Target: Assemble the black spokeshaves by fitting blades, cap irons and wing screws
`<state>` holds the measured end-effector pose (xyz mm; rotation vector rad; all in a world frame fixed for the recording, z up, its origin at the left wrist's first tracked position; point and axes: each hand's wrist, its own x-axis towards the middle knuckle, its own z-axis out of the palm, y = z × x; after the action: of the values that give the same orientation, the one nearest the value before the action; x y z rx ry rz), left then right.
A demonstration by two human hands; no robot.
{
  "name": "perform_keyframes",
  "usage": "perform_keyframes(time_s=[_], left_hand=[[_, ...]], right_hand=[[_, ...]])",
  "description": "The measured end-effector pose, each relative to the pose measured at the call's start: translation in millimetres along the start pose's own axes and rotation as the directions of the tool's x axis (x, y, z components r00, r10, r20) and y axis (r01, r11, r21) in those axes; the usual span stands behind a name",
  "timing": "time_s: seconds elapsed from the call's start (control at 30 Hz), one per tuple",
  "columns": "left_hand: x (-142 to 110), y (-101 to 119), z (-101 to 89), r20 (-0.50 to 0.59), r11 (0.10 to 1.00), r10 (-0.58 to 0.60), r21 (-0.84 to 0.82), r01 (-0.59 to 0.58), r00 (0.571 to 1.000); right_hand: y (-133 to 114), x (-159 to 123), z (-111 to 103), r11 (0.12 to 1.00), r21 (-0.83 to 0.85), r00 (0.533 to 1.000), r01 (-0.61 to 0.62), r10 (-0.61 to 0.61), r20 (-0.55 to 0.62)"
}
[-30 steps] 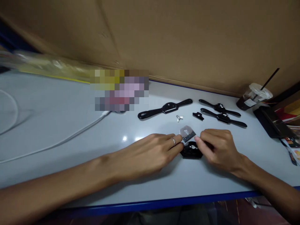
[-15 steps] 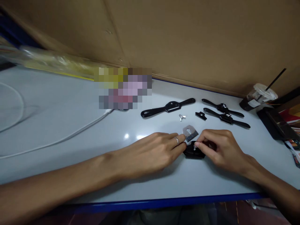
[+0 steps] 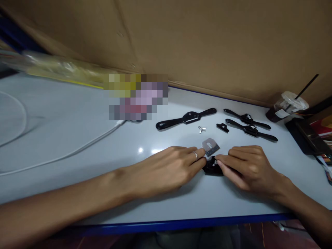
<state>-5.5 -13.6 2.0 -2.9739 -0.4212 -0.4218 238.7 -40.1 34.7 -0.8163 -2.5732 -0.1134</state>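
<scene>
Near the front of the table lies a black spokeshave (image 3: 209,168), its handles covered by my hands. My left hand (image 3: 178,166), with a ring on one finger, is closed around its left side. Thumb and forefinger of my right hand (image 3: 249,167) pinch a small silver wing screw (image 3: 215,163) on its middle. Just behind sits a loose slotted blade (image 3: 209,145), close to my left fingertips. Farther back are a second wing screw (image 3: 201,129), a black cap plate (image 3: 222,127) and a bladeless-looking spokeshave body (image 3: 190,117).
Two more spokeshaves (image 3: 251,130) lie at the back right. Beyond them stands a plastic cup (image 3: 281,107) with a straw, beside a black stand (image 3: 301,136). A white cable (image 3: 77,152) crosses the left side, and a cardboard wall (image 3: 207,45) closes off the back.
My right hand has turned at the wing screw, its fingers now more folded and its knuckles farther right. My left hand has stayed in place on the spokeshave.
</scene>
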Motion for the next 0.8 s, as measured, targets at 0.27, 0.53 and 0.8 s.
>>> perform_keyframes(time_s=[0.27, 0.53, 0.8], left_hand=[[-0.1, -0.8, 0.1, 0.012, 1.0, -0.001, -0.005, 0.001, 1.0], [0.9, -0.1, -1.3, 0.033, 1.0, -0.002, 0.019, 0.001, 0.999], [1.0, 0.0, -1.9, 0.017, 1.0, 0.001, 0.003, -0.001, 1.0]], right_hand=[[-1.0, -1.4, -1.3, 0.998, 0.032, 0.998, 0.046, -0.047, 0.041], [-1.4, -1.9, 0.5, 0.998, 0.034, 0.996, 0.055, -0.057, 0.07], [-1.3, 0.1, -0.7, 0.999, -0.012, 0.998, 0.043, -0.042, 0.046]])
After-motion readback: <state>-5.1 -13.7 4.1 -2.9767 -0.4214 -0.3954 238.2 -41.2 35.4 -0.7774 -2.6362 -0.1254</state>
